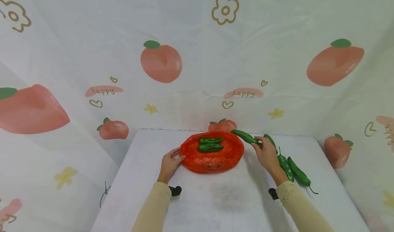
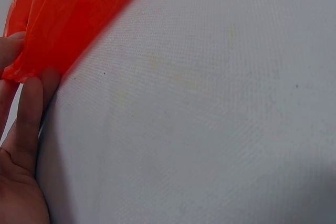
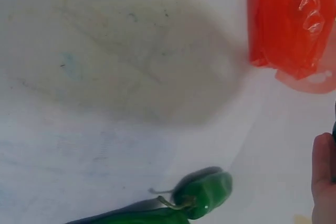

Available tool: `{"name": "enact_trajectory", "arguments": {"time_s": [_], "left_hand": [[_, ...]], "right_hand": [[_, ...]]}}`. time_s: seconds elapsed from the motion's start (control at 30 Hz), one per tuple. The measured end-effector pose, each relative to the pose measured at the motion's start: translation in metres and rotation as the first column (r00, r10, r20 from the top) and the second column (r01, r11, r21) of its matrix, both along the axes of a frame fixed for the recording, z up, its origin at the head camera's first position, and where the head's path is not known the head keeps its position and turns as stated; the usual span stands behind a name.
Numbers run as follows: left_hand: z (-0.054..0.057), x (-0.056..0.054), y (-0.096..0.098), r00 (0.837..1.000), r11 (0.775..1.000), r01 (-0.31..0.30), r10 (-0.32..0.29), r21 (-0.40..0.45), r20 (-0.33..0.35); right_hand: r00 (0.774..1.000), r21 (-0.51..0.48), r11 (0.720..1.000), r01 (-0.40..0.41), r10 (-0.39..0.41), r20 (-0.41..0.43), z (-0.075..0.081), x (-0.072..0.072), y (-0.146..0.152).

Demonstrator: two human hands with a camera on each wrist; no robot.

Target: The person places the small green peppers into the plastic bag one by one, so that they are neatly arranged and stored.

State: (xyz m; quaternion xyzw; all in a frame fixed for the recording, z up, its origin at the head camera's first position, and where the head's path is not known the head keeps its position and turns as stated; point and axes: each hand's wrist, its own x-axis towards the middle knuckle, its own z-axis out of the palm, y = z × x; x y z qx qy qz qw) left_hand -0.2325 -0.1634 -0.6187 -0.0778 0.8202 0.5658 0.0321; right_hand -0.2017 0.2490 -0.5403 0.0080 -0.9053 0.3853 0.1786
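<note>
A red plastic bag [image 1: 192, 160] lies spread open on the table, and two green chili peppers [image 1: 210, 147] rest on it. My left hand [image 1: 168, 164] pinches the bag's left edge; the left wrist view shows thumb and fingers on the red plastic [image 2: 68, 30]. In my right hand [image 1: 268, 156] is another long green chili pepper [image 1: 244, 136], its tip pointing left over the bag's right rim. Only a bit of the right hand [image 3: 323, 182] enters the right wrist view, where the held pepper is mostly cut off.
To the right on the white table [image 1: 197, 204] lie more green chili peppers [image 1: 298, 172], one of them partly behind the right hand. Some show at the bottom of the right wrist view, including a shorter-looking pepper [image 3: 210, 192]. A printed white curtain [image 1: 197, 105] encloses the table's back and sides.
</note>
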Motion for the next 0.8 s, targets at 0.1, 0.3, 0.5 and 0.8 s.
{"name": "enact_trajectory", "arguments": {"time_s": [0.1,0.3,0.5,0.8], "left_hand": [[0.0,-0.001,0.0,1.0,1.0,-0.004,0.004,-0.01,0.0],[-0.002,-0.002,0.0,1.0,1.0,0.001,-0.001,0.005,0.001],[-0.002,-0.004,0.0,1.0,1.0,0.005,-0.005,0.031,0.004],[0.0,-0.002,0.001,1.0,1.0,-0.005,0.005,0.027,0.018]], "right_hand": [[1.0,0.018,1.0,-0.017,0.017,-0.021,0.002,-0.001,-0.002],[0.998,-0.003,0.999,-0.052,0.052,-0.021,0.007,0.0,-0.008],[0.996,-0.008,0.996,-0.09,0.089,-0.011,0.014,0.0,-0.016],[0.99,0.007,0.99,-0.139,0.139,0.008,0.023,-0.002,-0.032]]}}
